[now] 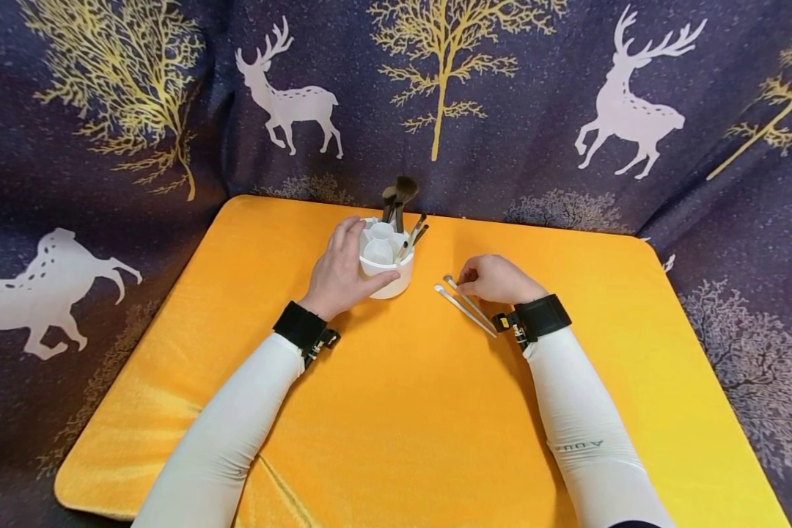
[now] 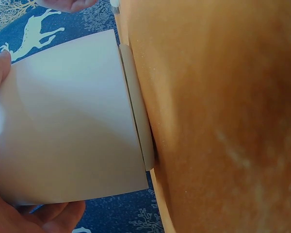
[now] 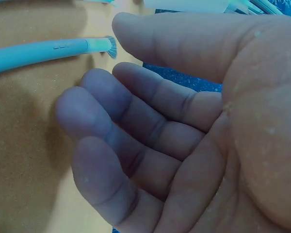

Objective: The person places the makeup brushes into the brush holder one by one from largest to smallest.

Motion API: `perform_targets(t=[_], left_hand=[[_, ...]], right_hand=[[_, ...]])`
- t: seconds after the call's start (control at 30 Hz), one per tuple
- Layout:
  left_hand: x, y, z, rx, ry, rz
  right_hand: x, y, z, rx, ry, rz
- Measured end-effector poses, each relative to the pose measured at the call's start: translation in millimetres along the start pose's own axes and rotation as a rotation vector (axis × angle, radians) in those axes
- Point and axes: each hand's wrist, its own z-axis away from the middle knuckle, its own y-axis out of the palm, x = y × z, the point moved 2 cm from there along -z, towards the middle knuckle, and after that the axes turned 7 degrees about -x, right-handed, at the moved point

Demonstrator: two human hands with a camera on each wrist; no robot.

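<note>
A white round brush holder with several compartments stands on the table. My left hand grips its side, thumb along the front and fingers around the left. In the left wrist view, the holder's smooth wall fills the space by the hand. Dark-headed makeup brushes and some thinner ones stand in its back and right compartments. Two slim makeup brushes lie to its right. Beside them hovers my right hand, fingers loosely bent and holding nothing; one brush lies close to its fingertips.
An orange velvety cloth covers the table. Behind and at both sides hangs a dark blue curtain with white deer and golden trees. The holder stands near the table's back edge.
</note>
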Motion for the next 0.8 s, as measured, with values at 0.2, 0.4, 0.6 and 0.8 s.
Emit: perform_targets(t=[0.2, 0.4, 0.6, 0.8], left_hand=[[-0.1, 0.3, -0.2, 0.002, -0.004, -0.001], [-0.6, 0.0, -0.5, 0.004, -0.007, 0.008], [-0.3, -0.2, -0.4, 0.005, -0.006, 0.006], [-0.1, 0.1, -0.6, 0.006, -0.006, 0.007]], right_hand=[[-1.3, 0.4, 0.2, 0.008, -0.002, 0.012], [-2.2, 1.4, -0.1, 0.032, 0.008, 0.005], [-0.8, 1.9, -0.3, 0.037, 0.016, 0.009], [0.8, 2.2, -0.1, 0.046, 0.020, 0.020]])
